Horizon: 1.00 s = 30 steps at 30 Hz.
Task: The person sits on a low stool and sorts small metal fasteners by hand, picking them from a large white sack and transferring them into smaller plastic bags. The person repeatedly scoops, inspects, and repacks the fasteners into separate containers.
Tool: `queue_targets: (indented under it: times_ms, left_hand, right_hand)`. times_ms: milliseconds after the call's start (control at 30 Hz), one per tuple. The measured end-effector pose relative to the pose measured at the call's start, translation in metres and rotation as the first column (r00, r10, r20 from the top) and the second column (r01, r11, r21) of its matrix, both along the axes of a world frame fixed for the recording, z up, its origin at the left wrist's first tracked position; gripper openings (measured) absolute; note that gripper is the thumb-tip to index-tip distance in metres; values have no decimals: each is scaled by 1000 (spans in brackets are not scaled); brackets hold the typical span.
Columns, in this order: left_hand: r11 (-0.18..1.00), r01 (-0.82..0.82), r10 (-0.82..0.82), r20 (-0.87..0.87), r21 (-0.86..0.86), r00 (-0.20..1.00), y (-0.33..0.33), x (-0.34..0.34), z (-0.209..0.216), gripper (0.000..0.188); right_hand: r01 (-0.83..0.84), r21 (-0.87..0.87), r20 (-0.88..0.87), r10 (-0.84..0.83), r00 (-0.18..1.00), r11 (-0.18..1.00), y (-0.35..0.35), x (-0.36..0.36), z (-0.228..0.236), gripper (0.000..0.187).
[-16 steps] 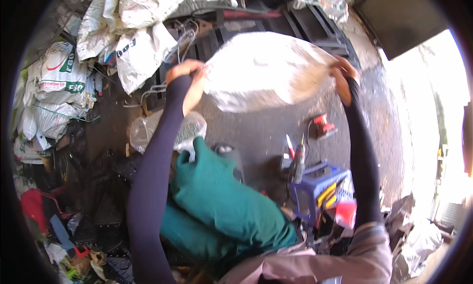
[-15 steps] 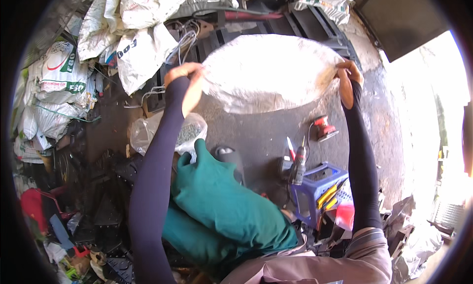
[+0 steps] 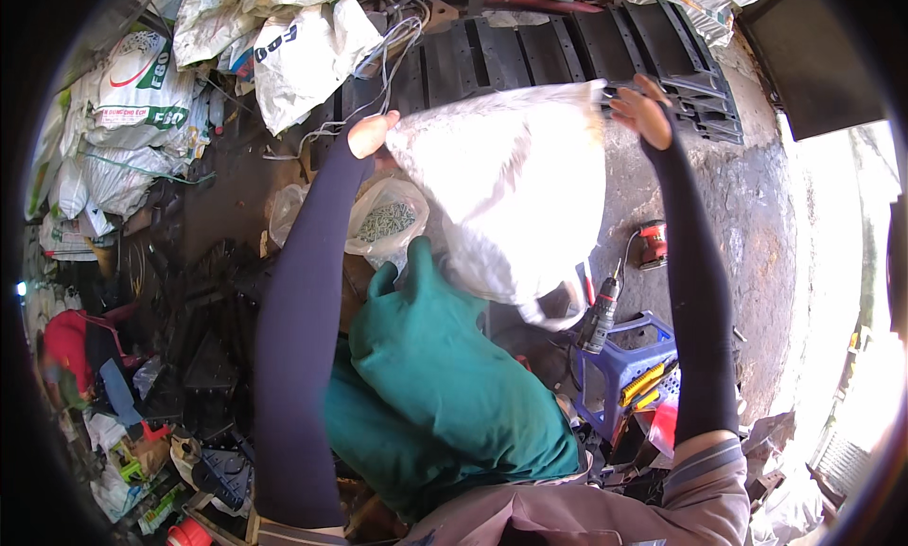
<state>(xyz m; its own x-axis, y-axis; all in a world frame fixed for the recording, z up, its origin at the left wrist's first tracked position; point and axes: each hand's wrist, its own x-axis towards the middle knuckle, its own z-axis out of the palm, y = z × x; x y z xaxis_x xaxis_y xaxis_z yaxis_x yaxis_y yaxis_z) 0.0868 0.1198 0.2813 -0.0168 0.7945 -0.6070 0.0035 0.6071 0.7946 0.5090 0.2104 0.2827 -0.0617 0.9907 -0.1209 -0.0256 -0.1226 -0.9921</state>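
A large white plastic sack (image 3: 530,182) hangs in front of me, its lower end sagging over my knee toward the floor. My left hand (image 3: 372,134) is closed on its upper left corner. Beside the upper right corner, my right hand (image 3: 648,115) is open with fingers spread, seemingly apart from the sack. Dark sleeves cover both forearms. Below my left hand stands a clear plastic bag (image 3: 388,221) of small greenish-grey pieces, too small to name. Part of the floor lies hidden behind the sack.
Black slatted parts (image 3: 530,54) lie in a row at the back. To the right are a red sander (image 3: 653,244), a drill (image 3: 600,319) and a blue plastic stool (image 3: 605,395) holding yellow-handled cutters (image 3: 643,383). White sacks (image 3: 307,63) are piled at the left.
The sack has swung from stretched wide between both hands to hanging downward. My right hand has let go of its corner and spread its fingers. My left hand keeps its grip.
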Motion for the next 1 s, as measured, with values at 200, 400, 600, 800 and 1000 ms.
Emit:
queue_targets:
  times_ms: [200,400,600,800,1000]
  left_hand:
    - [978,-189,202,-629,89,751,-28,-36,-77,78]
    - [976,168,-219,-672,-141,707,-64,-60,-75,73]
    - [898,391,-402,-737,-201,543,-76,-61,-34,61]
    - [778,498,-626,-553,-384,550,-104,-58,-17,58]
    - [740,596,-650,-561,-312,513,-140,-80,-61,59]
  right_hand:
    - [-619,-121,612,550,569,776,-93,-55,-67,99]
    - [-628,-208,964,265,-2,750,-141,-68,-137,108]
    - [-818,-35,997,79,13,575,-204,-77,-171,106]
    - [-429,243,951,-127,281,870,-196,-123,-233,85]
    - [-423,28,959,95,267,906,-122,-136,-145,39]
